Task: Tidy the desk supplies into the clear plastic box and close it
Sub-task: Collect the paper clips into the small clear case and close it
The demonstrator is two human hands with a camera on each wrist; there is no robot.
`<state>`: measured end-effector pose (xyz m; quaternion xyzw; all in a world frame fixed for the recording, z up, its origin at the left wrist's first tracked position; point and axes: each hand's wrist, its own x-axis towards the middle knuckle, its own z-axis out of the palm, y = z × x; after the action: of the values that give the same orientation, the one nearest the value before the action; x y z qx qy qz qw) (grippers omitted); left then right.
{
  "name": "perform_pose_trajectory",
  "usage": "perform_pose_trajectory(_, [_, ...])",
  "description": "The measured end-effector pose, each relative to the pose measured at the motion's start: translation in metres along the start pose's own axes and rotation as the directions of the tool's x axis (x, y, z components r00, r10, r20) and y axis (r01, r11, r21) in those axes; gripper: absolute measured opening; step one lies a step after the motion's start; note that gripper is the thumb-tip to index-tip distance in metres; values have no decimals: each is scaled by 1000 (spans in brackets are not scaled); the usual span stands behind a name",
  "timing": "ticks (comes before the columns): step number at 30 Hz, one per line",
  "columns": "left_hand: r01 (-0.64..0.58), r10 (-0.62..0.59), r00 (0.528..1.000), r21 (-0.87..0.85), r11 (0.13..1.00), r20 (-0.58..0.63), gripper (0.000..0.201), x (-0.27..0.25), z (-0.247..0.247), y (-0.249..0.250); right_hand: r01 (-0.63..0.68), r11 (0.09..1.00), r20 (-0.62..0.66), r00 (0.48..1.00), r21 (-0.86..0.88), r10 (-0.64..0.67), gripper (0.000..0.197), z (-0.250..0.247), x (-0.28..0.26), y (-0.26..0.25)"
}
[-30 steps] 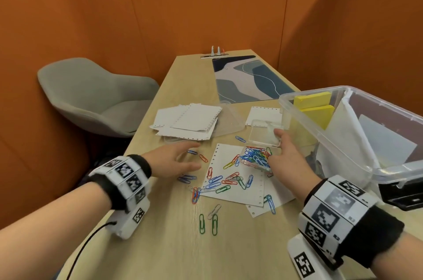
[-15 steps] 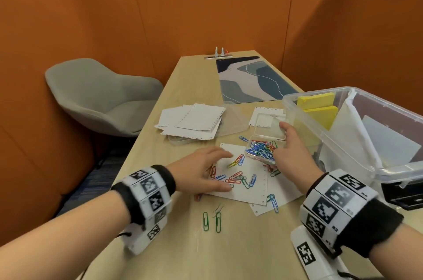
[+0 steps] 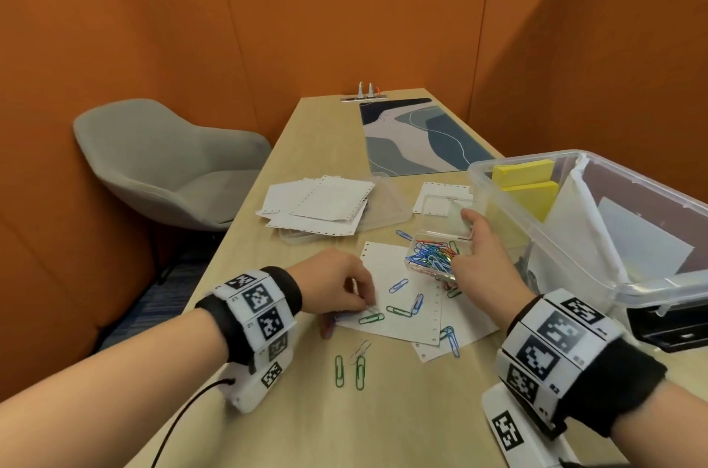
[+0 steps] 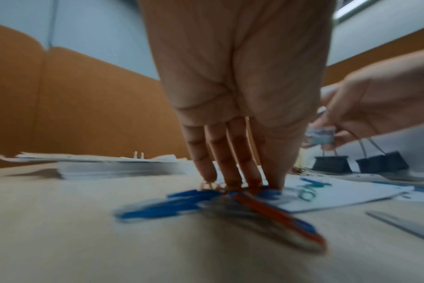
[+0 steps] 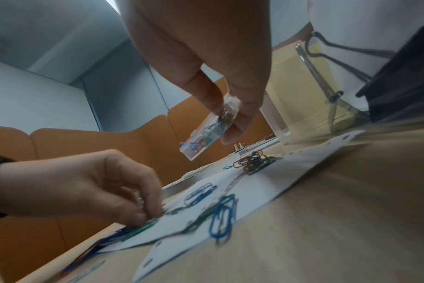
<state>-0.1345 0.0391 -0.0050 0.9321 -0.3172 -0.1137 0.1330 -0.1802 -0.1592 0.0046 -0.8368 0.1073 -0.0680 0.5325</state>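
My right hand point(image 3: 465, 238) grips a small clear clip case point(image 3: 435, 255) full of coloured paper clips and holds it tilted just above the desk; the right wrist view shows the case point(image 5: 211, 132) pinched between thumb and fingers. My left hand point(image 3: 362, 301) is curled over a bunch of loose paper clips point(image 4: 230, 206) at the near-left edge of a white punched sheet point(image 3: 387, 268), fingertips pressing on them. A few clips point(image 3: 402, 308) stay scattered on the sheet, two green ones point(image 3: 348, 372) on the bare desk. The large clear plastic box point(image 3: 544, 234) stands open to the right.
Yellow sticky-note pads point(image 3: 525, 171) and white sheets sit inside the big box. White cards point(image 3: 318, 205) lie on a clear lid point(image 3: 387, 207) farther back. A patterned mat point(image 3: 421, 138) is at the far end, a grey chair point(image 3: 164, 165) to the left. Black binder clips point(image 4: 332, 162) stand by the box.
My left hand came onto the sheet and raked clips back toward its near-left edge, leaving fewer on the paper. The right hand kept the case, shifting slightly.
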Motion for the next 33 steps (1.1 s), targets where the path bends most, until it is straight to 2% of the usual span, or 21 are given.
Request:
perform_pose_trajectory(5, [140, -141, 990, 20, 990, 30, 21, -30, -19, -24, 0, 1000, 11, 1000, -3, 0, 71, 2, 1, 1])
perform_pose_trajectory(7, [183, -183, 983, -12, 983, 30, 50, -39, -21, -30, -4, 1000, 14, 1000, -7, 4, 72, 3, 2, 2])
perform_pose_trajectory(9, [224, -219, 971, -42, 974, 99, 87, -45, -15, -31, -3, 1000, 24, 1000, -19, 4, 73, 5, 3, 3])
perform_pose_trajectory(11, [213, -212, 967, 9, 977, 145, 100, -46, -1, -31, -3, 999, 47, 999, -52, 5, 73, 7, 3, 3])
perform_pose_trajectory(12, [191, -196, 971, 47, 980, 136, 98, -44, 6, -32, -5, 998, 60, 998, -70, 9, 73, 7, 2, 3])
perform_pose_trajectory(14, [146, -151, 985, 61, 987, 80, 83, -41, 13, -33, -14, 996, 90, 996, -87, 22, 73, 9, 3, 3])
perform_pose_trajectory(18, [124, -128, 991, -81, 989, -48, 40, -40, 12, -34, -11, 995, 133, 991, -95, 23, 73, 10, 2, 3])
perform_pose_trajectory(21, [129, -147, 984, -172, 977, -98, 22, -38, 9, -34, -33, 997, 158, 986, -72, 44, 69, 11, 1, 3])
perform_pose_trajectory(24, [171, -190, 976, -171, 970, -105, 17, -36, 5, -31, -84, 996, 204, 975, -10, 84, 70, 10, -2, 1])
perform_pose_trajectory(27, [207, -249, 965, -341, 917, -85, 15, -32, -9, -26, -125, 991, 242, 964, 43, 111, 72, 6, -5, -1])
perform_pose_trajectory(30, [146, -240, 963, -516, 844, -120, 13, -24, -30, -9, -154, 985, 276, 953, 71, 129, 71, 3, -9, -3])
perform_pose_trajectory(33, [43, -154, 974, -538, 842, -163, 15, -7, -41, 20, -170, 982, 324, 936, 85, 134, 71, 4, -11, -6])
